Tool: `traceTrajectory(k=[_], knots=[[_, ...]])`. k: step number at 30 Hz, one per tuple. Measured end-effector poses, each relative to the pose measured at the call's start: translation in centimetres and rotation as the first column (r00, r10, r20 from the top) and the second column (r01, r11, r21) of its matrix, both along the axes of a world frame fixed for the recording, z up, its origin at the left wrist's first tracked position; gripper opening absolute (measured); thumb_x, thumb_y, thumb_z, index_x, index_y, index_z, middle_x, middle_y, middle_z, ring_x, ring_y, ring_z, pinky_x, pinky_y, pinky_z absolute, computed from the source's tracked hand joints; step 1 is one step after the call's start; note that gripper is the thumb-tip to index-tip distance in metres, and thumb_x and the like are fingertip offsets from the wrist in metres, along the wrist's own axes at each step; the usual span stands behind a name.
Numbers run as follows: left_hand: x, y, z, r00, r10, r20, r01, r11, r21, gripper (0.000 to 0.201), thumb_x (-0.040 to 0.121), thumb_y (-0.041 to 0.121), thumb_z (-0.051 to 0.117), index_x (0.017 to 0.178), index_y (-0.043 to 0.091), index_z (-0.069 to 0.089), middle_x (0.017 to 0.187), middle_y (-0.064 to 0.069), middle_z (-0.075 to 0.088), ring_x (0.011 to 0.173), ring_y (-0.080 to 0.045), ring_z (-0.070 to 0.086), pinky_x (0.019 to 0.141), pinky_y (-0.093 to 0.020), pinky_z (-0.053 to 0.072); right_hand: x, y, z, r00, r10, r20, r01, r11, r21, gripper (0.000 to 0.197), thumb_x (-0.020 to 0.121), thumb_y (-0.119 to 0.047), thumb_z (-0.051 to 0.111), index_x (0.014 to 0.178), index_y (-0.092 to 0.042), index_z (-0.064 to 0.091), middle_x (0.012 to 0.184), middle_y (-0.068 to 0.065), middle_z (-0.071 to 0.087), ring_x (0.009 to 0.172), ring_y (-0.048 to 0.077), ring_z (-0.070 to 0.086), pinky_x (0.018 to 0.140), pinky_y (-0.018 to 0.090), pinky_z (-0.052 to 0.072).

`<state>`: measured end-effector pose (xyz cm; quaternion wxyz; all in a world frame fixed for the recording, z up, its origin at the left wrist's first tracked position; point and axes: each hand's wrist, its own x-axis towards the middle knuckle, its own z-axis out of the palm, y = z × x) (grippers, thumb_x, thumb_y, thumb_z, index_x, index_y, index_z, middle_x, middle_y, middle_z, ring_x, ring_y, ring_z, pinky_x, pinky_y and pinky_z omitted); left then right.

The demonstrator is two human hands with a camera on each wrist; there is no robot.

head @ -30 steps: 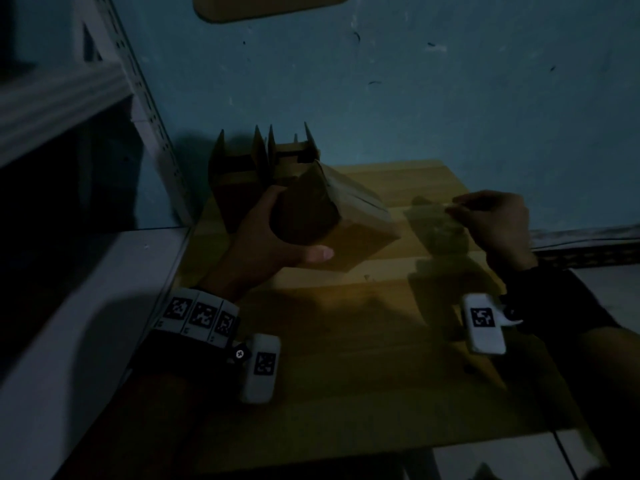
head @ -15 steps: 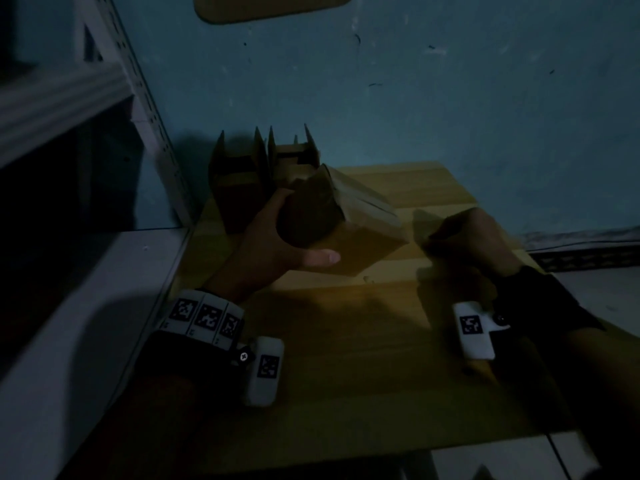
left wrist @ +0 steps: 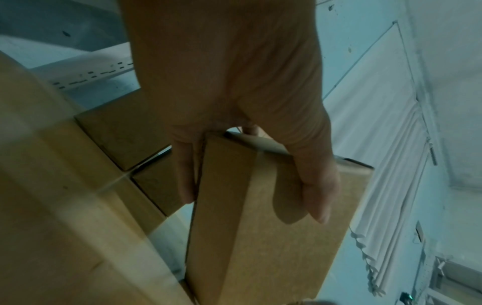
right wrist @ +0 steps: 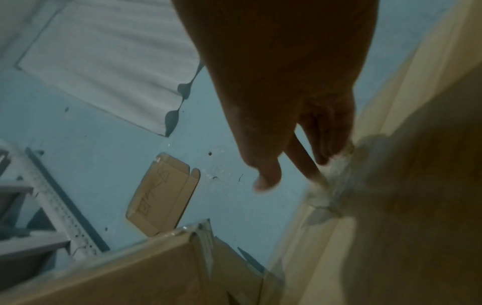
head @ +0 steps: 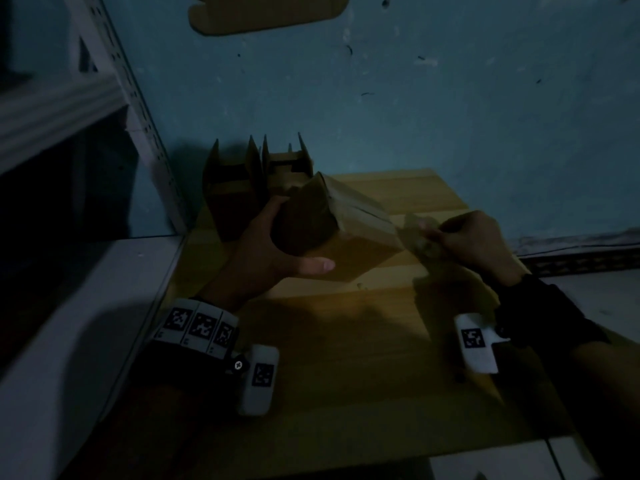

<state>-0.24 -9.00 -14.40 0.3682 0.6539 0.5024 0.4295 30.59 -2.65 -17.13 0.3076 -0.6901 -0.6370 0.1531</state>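
A closed cardboard box [head: 360, 244] is held by the left hand [head: 263, 258] a little above the wooden table [head: 346, 341]. The box is tilted, so that its dark end face is turned to the person and its long side is lit. In the left wrist view the grip is seen clearly: the thumb [left wrist: 318, 185] is laid on one wide face, the other fingers [left wrist: 185, 175] are placed on the opposite side, and the box [left wrist: 260, 227] is clamped between them. A band of tape is seen along this face.

Just beside the right end of the box, a strip of clear tape [head: 420, 233] is held at the fingertips of the right hand [head: 474, 244]. The fingers are curled around it. In the right wrist view the tape [right wrist: 336, 181] is blurred, so it cannot be told exactly which fingers press it. It also cannot be told whether the tape touches the box.

At the back left corner of the table, two open boxes [head: 235, 188] are placed side by side with their flaps pointing up. A flat cardboard sheet [head: 266, 12] is fixed high on the blue wall [head: 450, 116]. A metal rack [head: 138, 109] is seen at the left.
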Motion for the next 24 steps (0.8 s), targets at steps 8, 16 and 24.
traceTrajectory(k=[8, 16, 24], knots=[[0.2, -0.2, -0.2, 0.994, -0.039, -0.106, 0.044, 0.998, 0.052, 0.100, 0.052, 0.023, 0.096, 0.135, 0.037, 0.043, 0.124, 0.025, 0.047, 0.106, 0.013, 0.046, 0.088, -0.016, 0.040, 0.9, 0.8, 0.0, 0.986, 0.015, -0.163, 0.039, 0.945, 0.324, 0.023, 0.089, -0.023, 0.076, 0.075, -0.005, 0.079, 0.067, 0.013, 0.070, 0.059, 0.015, 0.061, 0.061, 0.029, 0.042], [0.5, -0.3, -0.4, 0.967, -0.020, -0.255, 0.062, 0.985, 0.160, 0.101, 0.052, 0.033, 0.096, 0.133, 0.039, 0.038, 0.141, 0.010, 0.040, 0.123, -0.008, 0.041, 0.090, -0.020, 0.039, 0.5, 1.3, -2.3, 0.965, -0.006, -0.262, 0.022, 0.998, 0.059, 0.056, 0.067, -0.004, 0.092, 0.112, -0.004, 0.058, 0.091, 0.014, 0.073, 0.083, 0.026, 0.068, 0.074, 0.042, 0.058], [0.9, -0.1, -0.8, 0.918, 0.009, -0.396, 0.137, 0.931, 0.339, 0.102, 0.047, 0.045, 0.094, 0.135, 0.033, 0.043, 0.135, 0.006, 0.043, 0.120, -0.008, 0.045, 0.095, -0.031, 0.045, 1.1, 1.6, -2.0, 0.994, -0.042, -0.104, 0.047, 0.998, 0.042, 0.026, 0.095, -0.020, 0.068, 0.076, -0.003, 0.074, 0.077, 0.020, 0.071, 0.082, 0.035, 0.070, 0.074, 0.042, 0.052]])
